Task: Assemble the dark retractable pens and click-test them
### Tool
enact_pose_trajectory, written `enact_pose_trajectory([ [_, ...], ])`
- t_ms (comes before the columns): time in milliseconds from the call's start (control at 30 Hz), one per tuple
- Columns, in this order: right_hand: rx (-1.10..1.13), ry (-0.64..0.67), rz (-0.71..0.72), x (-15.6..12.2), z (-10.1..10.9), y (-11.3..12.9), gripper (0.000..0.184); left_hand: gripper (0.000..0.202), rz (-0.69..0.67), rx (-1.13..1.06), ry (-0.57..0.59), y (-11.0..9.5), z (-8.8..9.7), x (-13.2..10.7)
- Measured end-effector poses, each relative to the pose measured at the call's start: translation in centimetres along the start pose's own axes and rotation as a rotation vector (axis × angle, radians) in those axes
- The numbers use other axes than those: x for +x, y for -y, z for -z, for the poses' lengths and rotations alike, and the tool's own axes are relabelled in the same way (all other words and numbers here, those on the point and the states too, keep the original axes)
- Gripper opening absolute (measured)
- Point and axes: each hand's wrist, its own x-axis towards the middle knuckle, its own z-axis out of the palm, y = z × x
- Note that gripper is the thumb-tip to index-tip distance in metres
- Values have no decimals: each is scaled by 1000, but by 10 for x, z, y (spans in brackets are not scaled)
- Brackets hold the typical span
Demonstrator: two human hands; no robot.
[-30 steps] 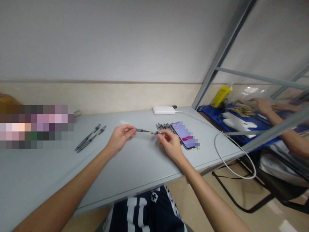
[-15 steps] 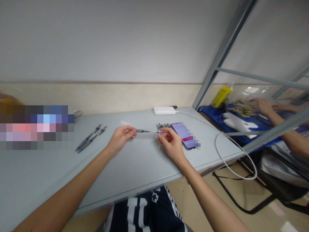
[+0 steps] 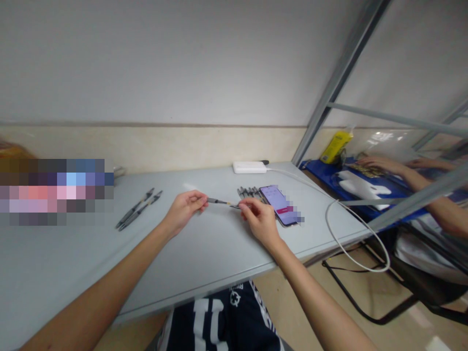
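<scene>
My left hand [image 3: 185, 209] and my right hand [image 3: 259, 219] hold the two ends of one thin grey pen [image 3: 220, 201] above the pale grey table [image 3: 204, 253]. Both hands are closed in a pinch, the left on the barrel end, the right on the tip end. Just behind my right hand lies a row of several dark pens [image 3: 249, 192]. A phone [image 3: 280, 204] with a lit screen lies right of them. Two more pens [image 3: 137, 209] lie side by side at the left.
A white power bank [image 3: 249, 167] rests at the table's back edge; its white cable [image 3: 351, 229] loops off the right side. Beyond a metal frame [image 3: 329, 92], another person's arms [image 3: 420, 185] work at a blue table with a yellow packet [image 3: 335, 145].
My hands have come slightly closer together along the pen, and its right end has dipped a little. The neighbouring person's hand has shifted left.
</scene>
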Motion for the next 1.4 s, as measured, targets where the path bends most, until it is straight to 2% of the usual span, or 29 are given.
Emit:
enact_pose_trajectory([
  [133,-23,96,-30,0,0,-2,43,30,-12,-4,3,0,-1,-1],
  [233,127,76,-67,0,-2,-2,28,30,-20,-7,-36,0,-1,0],
  [300,211,38,-53,0,-2,-3,36,29,-27,-12,-53,-1,0,1],
  [333,216,23,-36,0,-2,-3,38,29,-29,-13,-56,-1,1,1],
  [467,201,-9,-29,1,-3,-4,19,30,-12,-18,-31,1,1,1],
  [633,398,53,-186,1,-4,-3,25,30,-8,-16,5,2,-1,0],
  [733,433,67,-172,1,-5,-2,28,31,-8,-36,-14,0,0,0],
  [800,424,70,-152,1,-5,-2,32,32,-1,-57,-25,-1,0,0],
  [900,404,96,-179,1,-5,-3,22,33,26,-79,-15,-1,1,0],
  [1033,317,155,-188,0,-5,-5,34,33,28,-76,-8,0,1,0],
  [1133,232,121,-116,0,-4,-4,24,32,28,-87,-20,-1,2,1],
  [1167,202,102,-79,0,-4,-4,25,32,33,-100,-23,-1,2,1],
  [1233,124,74,-3,0,-3,-4,40,31,55,-128,-22,-3,2,1],
  [1300,42,61,46,0,-2,-3,32,32,92,-149,-11,-3,3,1],
  [1400,-12,55,36,0,-2,-2,17,34,124,-140,17,-3,3,0],
])
